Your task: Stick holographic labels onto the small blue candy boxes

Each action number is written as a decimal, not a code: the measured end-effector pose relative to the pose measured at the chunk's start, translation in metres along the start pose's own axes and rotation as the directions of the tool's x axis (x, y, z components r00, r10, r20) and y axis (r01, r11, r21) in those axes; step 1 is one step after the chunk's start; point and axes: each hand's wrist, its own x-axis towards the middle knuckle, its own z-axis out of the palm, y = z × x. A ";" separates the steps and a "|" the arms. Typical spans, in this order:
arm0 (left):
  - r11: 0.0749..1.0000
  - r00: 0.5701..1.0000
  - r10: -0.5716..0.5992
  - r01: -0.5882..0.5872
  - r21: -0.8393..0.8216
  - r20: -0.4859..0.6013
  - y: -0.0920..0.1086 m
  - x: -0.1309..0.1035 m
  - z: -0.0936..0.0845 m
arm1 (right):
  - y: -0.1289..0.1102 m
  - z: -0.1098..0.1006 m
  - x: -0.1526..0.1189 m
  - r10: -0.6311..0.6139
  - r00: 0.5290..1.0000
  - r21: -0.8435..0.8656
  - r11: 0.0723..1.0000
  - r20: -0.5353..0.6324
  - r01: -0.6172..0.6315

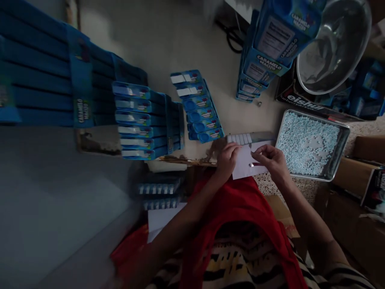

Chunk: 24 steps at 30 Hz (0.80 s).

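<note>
A white sheet (pixel 243 165) lies at the table's front edge, with a row of small pale rectangular pieces (pixel 239 139) along its back edge. My left hand (pixel 227 158) is closed at the sheet's left side, its fingertips by the pieces; whatever it may grip is hidden. Over the sheet's right part, my right hand (pixel 272 160) pinches with thumb and forefinger near a tiny dark item, too small to make out. Below that pinch a small red and silver object (pixel 255 164) rests on the sheet. A metal tray (pixel 344 150) of pale blue and white pellets sits right of my right hand.
Blue boxes (pixel 136 130) stand in rows at the left, with a smaller group (pixel 204 114) at the centre. More boxes are stacked (pixel 264 66) at the back right, beside a metal bowl (pixel 333 52). Cardboard boxes (pixel 349 176) are at the far right.
</note>
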 end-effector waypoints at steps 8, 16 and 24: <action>0.587 0.930 -0.186 0.364 -0.723 0.318 0.075 -0.027 -0.042 | -0.054 0.008 0.006 0.047 0.986 0.027 0.998 0.160 -0.052; 0.816 0.951 -0.211 0.045 -0.577 -0.225 0.089 -0.016 -0.079 | -0.070 0.056 0.038 -0.146 0.989 -0.264 0.953 0.032 0.150; 0.994 0.815 0.092 -0.113 -0.002 -0.572 0.070 0.067 -0.132 | -0.105 0.143 0.121 -0.455 0.890 -0.671 0.662 -0.005 0.334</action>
